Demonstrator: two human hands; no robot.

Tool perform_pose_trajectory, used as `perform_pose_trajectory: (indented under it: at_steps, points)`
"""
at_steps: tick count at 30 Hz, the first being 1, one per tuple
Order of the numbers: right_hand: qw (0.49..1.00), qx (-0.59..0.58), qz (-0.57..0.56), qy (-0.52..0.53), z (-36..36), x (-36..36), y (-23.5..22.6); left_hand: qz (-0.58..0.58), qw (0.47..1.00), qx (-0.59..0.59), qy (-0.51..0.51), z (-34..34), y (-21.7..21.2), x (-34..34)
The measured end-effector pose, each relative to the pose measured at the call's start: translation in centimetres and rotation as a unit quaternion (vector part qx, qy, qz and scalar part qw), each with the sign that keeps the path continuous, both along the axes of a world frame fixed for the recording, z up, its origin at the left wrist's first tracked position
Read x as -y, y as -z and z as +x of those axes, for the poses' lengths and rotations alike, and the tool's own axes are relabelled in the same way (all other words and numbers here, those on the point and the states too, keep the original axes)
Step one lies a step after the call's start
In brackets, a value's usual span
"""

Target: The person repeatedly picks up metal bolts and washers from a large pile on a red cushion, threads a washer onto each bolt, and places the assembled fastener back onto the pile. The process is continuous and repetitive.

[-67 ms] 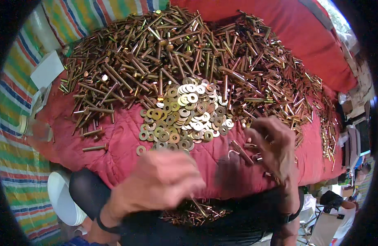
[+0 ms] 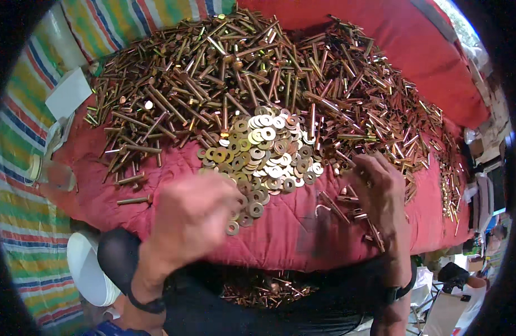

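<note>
My left hand is smeared by motion over the near left edge of a pile of washers. Its fingers are too blurred to show whether they hold anything. To the right, my right hand hovers low over the red cloth with curled fingers. A thin metal rod shows at its fingertips, but whether it is gripped I cannot make out. Beside that hand lie several loose metal pieces. Behind the washers spreads a large heap of brass-coloured bolts.
Red quilted cloth lies under the hardware. Between my legs sits another batch of bolts. A white bucket stands at lower left, with a clear jar and a white box above it. A single bolt lies apart at left.
My left hand has moved left and up from over my lap to the washers. The bolt seen below it is no longer distinguishable. My right hand's fingers have drawn closer together.
</note>
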State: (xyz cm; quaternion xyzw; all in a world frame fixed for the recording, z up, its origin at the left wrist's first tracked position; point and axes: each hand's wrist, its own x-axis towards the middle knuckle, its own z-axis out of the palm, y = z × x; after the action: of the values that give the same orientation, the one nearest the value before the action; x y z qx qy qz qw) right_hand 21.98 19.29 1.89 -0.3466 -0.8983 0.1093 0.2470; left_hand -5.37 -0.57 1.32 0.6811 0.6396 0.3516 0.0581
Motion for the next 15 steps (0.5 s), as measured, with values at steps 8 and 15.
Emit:
perform_pose_trajectory:
  at_steps: [8, 15]
  points:
    - [0.970, 0.174, 0.171, -0.014, -0.2, -2.8, 2.5, -0.059, 0.901, -0.234, -0.361, -7.7, 2.1, 1.6]
    - [0.966, 0.152, 0.208, -0.039, -0.8, -2.7, 2.8, -0.074, 0.880, -0.219, -0.414, -8.0, 3.8, 1.1]
